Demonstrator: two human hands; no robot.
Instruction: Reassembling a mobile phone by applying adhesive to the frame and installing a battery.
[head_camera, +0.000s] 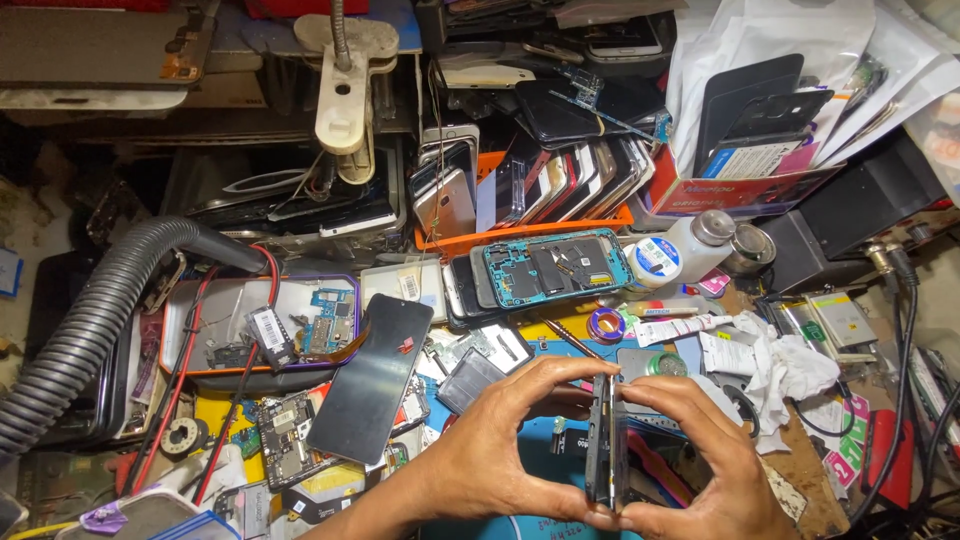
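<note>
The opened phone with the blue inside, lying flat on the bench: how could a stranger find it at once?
Find the orange tray of upright phones. Just in front lies a stack, topped by the opened phone. Only it shows a teal-blue frame with bare inner parts facing up.

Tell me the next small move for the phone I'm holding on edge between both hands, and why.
Probably keep pressing along the seam, sliding your thumbs down a little. The phone stands on edge, left hand and right hand pinching its two faces, fingertips meeting at the top, so the lower edge seems not yet squeezed.
</note>
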